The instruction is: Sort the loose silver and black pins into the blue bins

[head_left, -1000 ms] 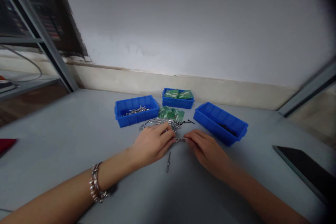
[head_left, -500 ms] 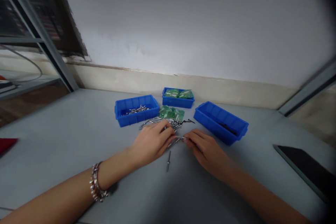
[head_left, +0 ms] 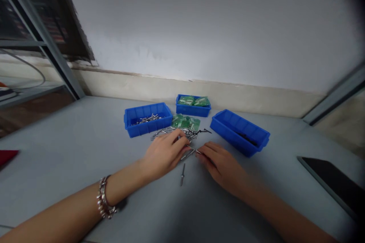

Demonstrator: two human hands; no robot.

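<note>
My left hand (head_left: pixel 168 153) is closed over the near side of a heap of silvery metal pins (head_left: pixel 162 132), its fingertips pinching the left end of a slim metal pin (head_left: pixel 192 148). That pin spans the gap to my right hand (head_left: pixel 221 163), whose thumb and fingers are closed on its other end. Fingers hide both ends. Under the gap more pins lie on the table. One loose metal pin with a collar (head_left: pixel 182 175) rests apart, closer to me. Black screws (head_left: pixel 205 131) lie at the heap's right side.
Behind the heap lies a green packet (head_left: pixel 185 122). A left blue bin (head_left: pixel 149 126) holds metal pins; a back blue bin (head_left: pixel 194 111) holds green packets. Dark pieces lie in the right blue bin (head_left: pixel 236 136). A dark tablet-like slab (head_left: pixel 330 182) is at far right.
My right hand has shifted slightly left, closer to my left hand. The pin between them now slants more steeply down to the right. The left hand stays nearly still.
</note>
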